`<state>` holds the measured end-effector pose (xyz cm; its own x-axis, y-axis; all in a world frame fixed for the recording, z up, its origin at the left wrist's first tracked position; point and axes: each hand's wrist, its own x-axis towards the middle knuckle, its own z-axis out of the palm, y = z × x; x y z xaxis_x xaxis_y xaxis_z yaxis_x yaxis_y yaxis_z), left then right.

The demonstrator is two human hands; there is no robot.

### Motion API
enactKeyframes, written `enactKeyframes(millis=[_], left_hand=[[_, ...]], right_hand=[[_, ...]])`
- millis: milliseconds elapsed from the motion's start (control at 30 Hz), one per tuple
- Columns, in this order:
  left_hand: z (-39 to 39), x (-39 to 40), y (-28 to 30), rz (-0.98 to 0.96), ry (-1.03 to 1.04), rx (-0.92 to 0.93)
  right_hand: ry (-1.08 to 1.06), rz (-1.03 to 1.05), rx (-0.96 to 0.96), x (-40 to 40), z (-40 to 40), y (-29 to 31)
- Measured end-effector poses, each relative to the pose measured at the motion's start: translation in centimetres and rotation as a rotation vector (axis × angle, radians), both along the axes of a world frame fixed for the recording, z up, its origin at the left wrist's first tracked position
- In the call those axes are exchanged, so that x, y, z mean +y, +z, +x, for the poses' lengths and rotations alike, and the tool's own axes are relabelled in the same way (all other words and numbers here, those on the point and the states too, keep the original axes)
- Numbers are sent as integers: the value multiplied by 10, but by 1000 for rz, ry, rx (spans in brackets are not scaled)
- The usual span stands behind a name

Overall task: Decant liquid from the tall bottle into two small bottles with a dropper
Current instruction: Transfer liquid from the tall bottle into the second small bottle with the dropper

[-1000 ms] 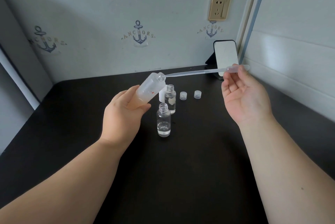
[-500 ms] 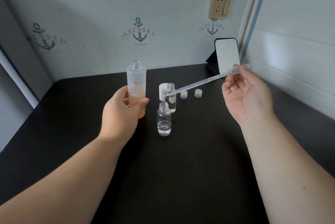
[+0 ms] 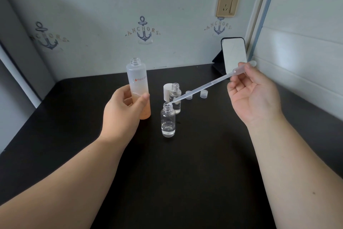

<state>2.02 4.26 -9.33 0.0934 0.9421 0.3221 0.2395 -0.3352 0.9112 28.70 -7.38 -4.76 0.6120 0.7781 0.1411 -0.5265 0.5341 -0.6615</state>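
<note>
Two hands busy: dropper tip at the near small bottle.
Your right hand [image 3: 254, 91] pinches the dropper [image 3: 202, 87]; squeeze its bulb slowly over the near small bottle [image 3: 168, 121], while your left hand [image 3: 122, 111] grips the tall bottle [image 3: 138, 84] upright on the desk [image 3: 185, 173].

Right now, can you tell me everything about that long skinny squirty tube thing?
The dropper is a long, thin pipette of see-through, cloudy plastic, all one piece. Its fat squeeze bulb is at the top right, pinched by the fingers of the right hand. The narrow stem slants down to the left, and its tip sits at the open mouth of the nearer small bottle. Whether liquid is inside the stem is too faint to tell.
</note>
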Motion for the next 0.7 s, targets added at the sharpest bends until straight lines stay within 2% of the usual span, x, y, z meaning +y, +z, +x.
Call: enactKeyframes(millis=[133, 233, 333, 433, 700], left_hand=[[-9, -18, 11, 155, 128, -133], [-8, -34, 13, 217, -39, -141], [-2, -42, 9, 162, -288, -6], [1, -42, 6, 111, -427, 99], [5, -39, 5, 73, -491, 189]], right_hand=[[6, 8, -8, 0, 0, 0], [15, 10, -20, -1, 0, 1], [10, 1, -30, -1, 0, 1], [9, 2, -15, -1, 0, 1], [-2, -3, -14, 0, 0, 3]])
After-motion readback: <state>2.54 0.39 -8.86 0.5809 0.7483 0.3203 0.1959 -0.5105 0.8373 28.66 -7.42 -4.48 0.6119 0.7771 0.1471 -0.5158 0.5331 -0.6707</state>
